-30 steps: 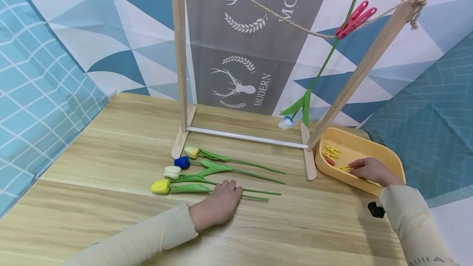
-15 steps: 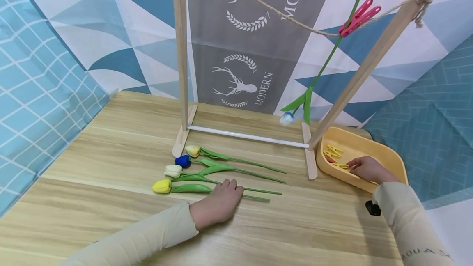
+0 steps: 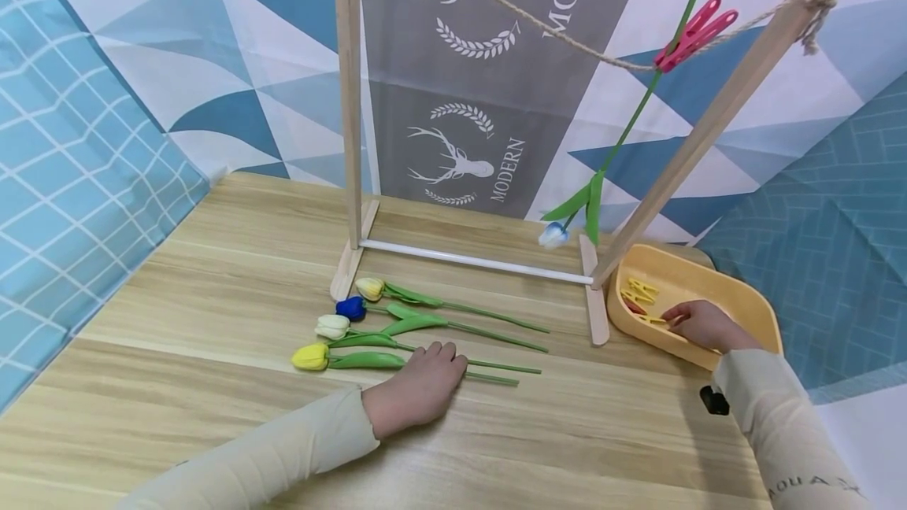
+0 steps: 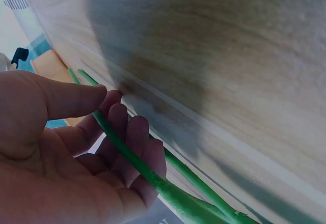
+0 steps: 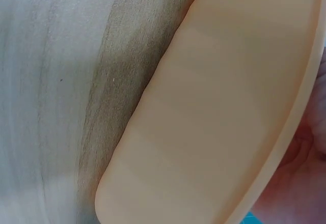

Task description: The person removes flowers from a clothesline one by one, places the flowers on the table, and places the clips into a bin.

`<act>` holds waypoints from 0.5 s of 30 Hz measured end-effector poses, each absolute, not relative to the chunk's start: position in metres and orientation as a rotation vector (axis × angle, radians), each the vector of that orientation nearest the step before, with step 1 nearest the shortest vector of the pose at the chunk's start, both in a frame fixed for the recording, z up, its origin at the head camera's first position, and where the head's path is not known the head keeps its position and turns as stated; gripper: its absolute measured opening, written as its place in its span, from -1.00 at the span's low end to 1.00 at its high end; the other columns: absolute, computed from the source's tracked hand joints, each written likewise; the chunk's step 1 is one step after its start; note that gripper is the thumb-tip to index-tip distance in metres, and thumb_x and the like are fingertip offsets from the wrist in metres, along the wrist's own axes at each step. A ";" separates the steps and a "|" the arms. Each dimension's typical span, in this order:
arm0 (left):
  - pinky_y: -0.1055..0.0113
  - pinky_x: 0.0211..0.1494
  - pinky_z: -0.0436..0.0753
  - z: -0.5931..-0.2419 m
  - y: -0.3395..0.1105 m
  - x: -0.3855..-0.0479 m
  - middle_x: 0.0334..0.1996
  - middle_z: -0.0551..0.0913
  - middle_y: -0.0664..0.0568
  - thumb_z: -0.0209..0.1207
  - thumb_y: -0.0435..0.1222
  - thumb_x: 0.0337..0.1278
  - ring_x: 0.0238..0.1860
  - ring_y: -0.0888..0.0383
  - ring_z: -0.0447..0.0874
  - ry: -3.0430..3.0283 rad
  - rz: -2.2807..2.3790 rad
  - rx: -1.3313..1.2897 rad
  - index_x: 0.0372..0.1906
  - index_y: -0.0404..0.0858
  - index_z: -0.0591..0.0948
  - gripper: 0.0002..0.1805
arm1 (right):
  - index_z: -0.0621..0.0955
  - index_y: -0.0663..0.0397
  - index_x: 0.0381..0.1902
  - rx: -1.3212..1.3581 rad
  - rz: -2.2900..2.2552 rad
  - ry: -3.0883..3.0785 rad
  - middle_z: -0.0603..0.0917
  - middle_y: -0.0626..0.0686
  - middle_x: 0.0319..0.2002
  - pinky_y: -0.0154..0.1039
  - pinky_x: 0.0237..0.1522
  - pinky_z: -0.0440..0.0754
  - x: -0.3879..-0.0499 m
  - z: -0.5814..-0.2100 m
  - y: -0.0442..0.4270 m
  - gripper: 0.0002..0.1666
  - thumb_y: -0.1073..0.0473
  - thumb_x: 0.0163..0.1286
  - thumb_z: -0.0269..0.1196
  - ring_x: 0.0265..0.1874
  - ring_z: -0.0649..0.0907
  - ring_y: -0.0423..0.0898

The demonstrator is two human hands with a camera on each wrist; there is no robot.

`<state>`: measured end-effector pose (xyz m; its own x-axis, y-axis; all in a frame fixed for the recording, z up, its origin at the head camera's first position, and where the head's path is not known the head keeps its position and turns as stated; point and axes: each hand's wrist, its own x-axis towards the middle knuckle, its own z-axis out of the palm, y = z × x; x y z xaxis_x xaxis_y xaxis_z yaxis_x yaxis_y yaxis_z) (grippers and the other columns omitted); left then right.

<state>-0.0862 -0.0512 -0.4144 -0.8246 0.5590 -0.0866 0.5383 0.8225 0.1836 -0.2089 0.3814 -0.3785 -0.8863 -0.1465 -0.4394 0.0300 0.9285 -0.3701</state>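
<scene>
My left hand (image 3: 418, 390) is curled round the green stem of a yellow tulip (image 3: 309, 356) lying on the table; in the left wrist view the stem (image 4: 127, 155) runs between thumb and fingers. My right hand (image 3: 708, 327) reaches into the yellow plastic basket (image 3: 761, 321), its fingertips pinching the end of a yellow clothespin (image 3: 650, 319). In the right wrist view the basket's wall hides the fingers. Beside the left hand lie a cream tulip (image 3: 331, 327), a blue tulip (image 3: 350, 308) and a pale yellow tulip (image 3: 369, 288).
Behind the flowers stands a wooden frame (image 3: 679, 168) with a white crossbar (image 3: 468, 259) and a sagging rope (image 3: 527, 16). A pink clothespin (image 3: 694, 36) holds a pale blue tulip (image 3: 553, 234) head down. More yellow clothespins (image 3: 642, 288) and a red one (image 3: 634, 307) lie in the basket.
My right hand has shifted slightly inside the basket, and the yellow clothespin at its fingertips has moved a little left. The left hand stays on the stem. The view has shifted slightly.
</scene>
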 end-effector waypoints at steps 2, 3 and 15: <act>0.37 -0.43 0.21 -0.413 -0.051 -0.086 -0.39 0.43 0.03 0.05 -0.46 0.07 -0.40 0.15 0.29 2.864 0.233 0.871 -0.20 -0.23 0.53 -0.81 | 0.54 0.44 -0.04 -0.080 -0.515 2.614 0.60 0.32 -0.16 -0.05 -0.16 0.53 -0.207 -0.378 0.381 -0.63 0.30 0.23 0.14 -0.19 0.54 0.10; 0.36 -0.42 0.24 -0.413 -0.051 -0.087 -0.38 0.44 0.02 0.05 -0.45 0.08 -0.39 0.14 0.30 2.862 0.232 0.873 -0.19 -0.23 0.53 -0.82 | 0.54 0.44 -0.03 -0.078 -0.521 2.615 0.60 0.33 -0.15 -0.04 -0.16 0.53 -0.207 -0.377 0.381 -0.62 0.30 0.23 0.14 -0.19 0.54 0.10; 0.37 -0.43 0.26 -0.412 -0.052 -0.088 -0.38 0.46 0.03 0.08 -0.46 0.05 -0.41 0.16 0.32 2.858 0.253 0.876 -0.18 -0.22 0.55 -0.79 | 0.51 0.42 0.03 -0.027 -0.581 2.684 0.59 0.34 -0.09 -0.09 -0.23 0.58 -0.198 -0.378 0.382 -0.30 -0.17 0.30 0.16 -0.21 0.57 0.08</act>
